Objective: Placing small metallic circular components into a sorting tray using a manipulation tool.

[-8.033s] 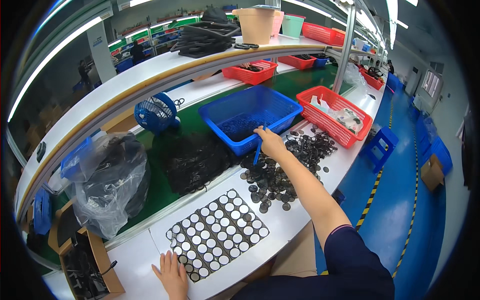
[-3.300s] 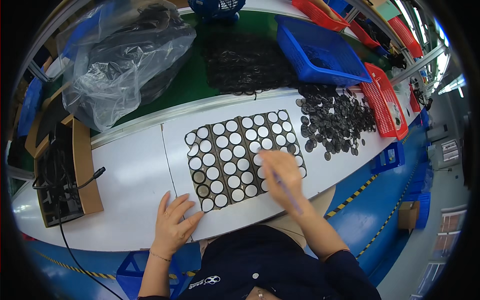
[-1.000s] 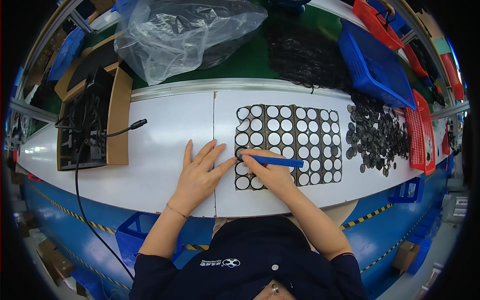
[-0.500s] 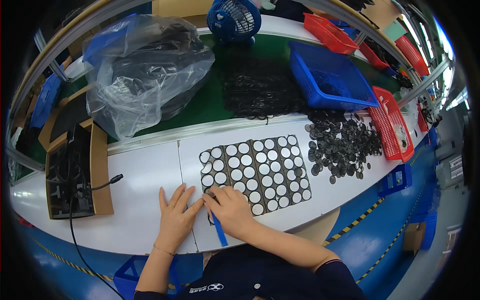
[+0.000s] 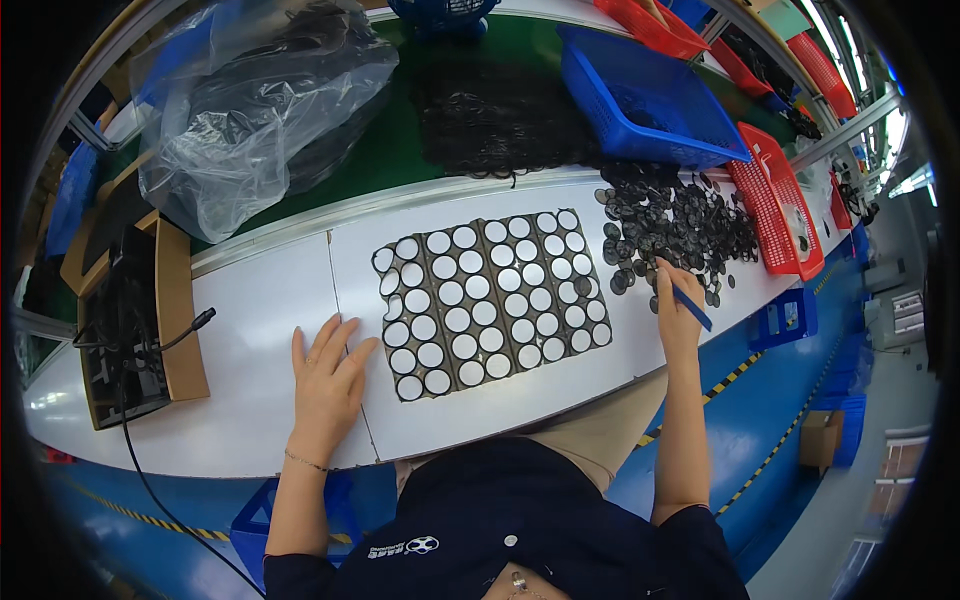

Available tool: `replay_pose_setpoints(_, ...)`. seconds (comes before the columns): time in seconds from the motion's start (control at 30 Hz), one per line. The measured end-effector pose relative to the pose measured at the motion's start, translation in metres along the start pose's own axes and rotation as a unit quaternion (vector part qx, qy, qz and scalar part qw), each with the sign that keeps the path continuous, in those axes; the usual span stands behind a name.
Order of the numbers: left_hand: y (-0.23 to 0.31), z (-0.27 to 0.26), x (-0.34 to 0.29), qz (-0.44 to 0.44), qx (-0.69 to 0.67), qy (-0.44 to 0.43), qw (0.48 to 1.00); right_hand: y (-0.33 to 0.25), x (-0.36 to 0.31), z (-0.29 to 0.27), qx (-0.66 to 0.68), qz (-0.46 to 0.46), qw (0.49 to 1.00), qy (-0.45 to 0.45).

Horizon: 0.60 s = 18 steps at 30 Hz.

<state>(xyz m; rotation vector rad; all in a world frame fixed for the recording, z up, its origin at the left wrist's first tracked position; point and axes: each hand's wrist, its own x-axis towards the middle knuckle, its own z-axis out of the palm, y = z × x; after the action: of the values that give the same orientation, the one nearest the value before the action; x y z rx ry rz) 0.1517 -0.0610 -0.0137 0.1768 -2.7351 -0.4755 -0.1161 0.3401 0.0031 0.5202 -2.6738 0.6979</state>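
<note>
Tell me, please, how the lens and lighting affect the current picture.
In the head view, the near edge of the white table bends and the corners go black; in the head view, glare streaks the clear plastic bag; in the head view, the white discs read clearly, while many dark pieces merge together.

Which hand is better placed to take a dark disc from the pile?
Probably the right hand, at the pile's edge, though holding a blue tool. The left hand lies farther away, left of the white-circled sheet.
</note>
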Motion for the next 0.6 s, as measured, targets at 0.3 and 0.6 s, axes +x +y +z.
replay_pose_setpoints(0.3, 0.093, 0.011, 0.061, 0.187, -0.108, -0.072, 0.974, -0.055, -0.083, -0.004, 0.342, 0.211, 0.913, -0.066)
replay_pose_setpoints(0.6, 0.149, 0.072, 0.119, 0.28, -0.101, -0.104, 0.949, -0.075, -0.027, 0.038, 0.158, -0.102, 0.981, 0.05)
